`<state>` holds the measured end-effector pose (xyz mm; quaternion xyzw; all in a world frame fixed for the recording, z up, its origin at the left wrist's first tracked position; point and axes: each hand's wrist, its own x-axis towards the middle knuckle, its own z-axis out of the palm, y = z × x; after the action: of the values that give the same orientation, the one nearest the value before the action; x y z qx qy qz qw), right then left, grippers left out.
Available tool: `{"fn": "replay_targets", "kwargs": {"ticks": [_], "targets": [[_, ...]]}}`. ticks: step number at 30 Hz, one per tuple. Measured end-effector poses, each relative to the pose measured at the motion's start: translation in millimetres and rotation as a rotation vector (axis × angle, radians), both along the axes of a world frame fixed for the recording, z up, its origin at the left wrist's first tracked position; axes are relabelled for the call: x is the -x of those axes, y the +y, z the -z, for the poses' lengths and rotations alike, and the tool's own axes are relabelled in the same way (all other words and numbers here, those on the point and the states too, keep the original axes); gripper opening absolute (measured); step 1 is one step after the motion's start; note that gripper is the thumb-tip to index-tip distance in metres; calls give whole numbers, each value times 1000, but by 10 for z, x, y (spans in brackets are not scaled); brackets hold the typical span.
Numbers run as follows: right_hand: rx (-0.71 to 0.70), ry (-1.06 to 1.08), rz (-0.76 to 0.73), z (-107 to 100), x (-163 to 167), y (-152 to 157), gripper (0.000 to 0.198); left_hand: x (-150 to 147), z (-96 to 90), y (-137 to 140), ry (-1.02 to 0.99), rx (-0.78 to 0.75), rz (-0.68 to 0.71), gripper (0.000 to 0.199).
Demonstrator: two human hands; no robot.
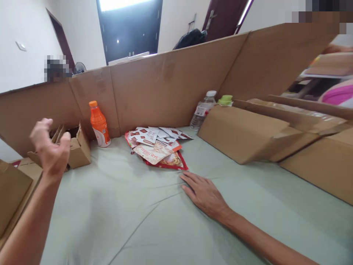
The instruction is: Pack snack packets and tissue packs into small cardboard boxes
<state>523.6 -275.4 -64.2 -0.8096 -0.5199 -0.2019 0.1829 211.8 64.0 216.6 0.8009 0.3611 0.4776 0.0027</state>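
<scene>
Left hand (pixel 52 147), open-fingered and seemingly empty, hung before the small box (pixel 82 152) on the left; well apart, the right hand (pixel 206 193) lay flat, just nearside of the piled packets (pixel 158 149). Loose, they probably called for a broad, light grip.

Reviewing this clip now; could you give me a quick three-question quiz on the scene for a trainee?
1. Which is nearest to the fingertips of the right hand?
A. the green lid
B. the pile of snack packets
C. the electric fan

2. True or false: the left hand is gripping the orange drink bottle.

3. Fill in the colour: the clear plastic bottle has a ___ cap.

Key:
1. B
2. False; the hand is raised with its fingers apart, and the bottle stands clear of it.
3. white
</scene>
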Motion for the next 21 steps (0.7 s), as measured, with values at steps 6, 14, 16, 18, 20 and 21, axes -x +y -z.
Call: {"fn": "replay_targets", "kwargs": {"ticks": [6,14,16,18,20,21], "targets": [[24,18,-2,-85,18,2,39,-568,157,692,436,253,-230,35],[43,73,23,-125,39,24,38,219,153,-9,663,188,163,26],[41,88,25,-130,48,36,38,504,182,-399,619,56,416,27],[40,102,28,-139,60,47,37,699,212,-830,565,-82,669,16],[35,113,30,-152,76,59,37,794,233,-1247,599,-116,848,13],[31,116,29,-159,85,67,36,815,240,-1429,634,-114,898,18]]}}
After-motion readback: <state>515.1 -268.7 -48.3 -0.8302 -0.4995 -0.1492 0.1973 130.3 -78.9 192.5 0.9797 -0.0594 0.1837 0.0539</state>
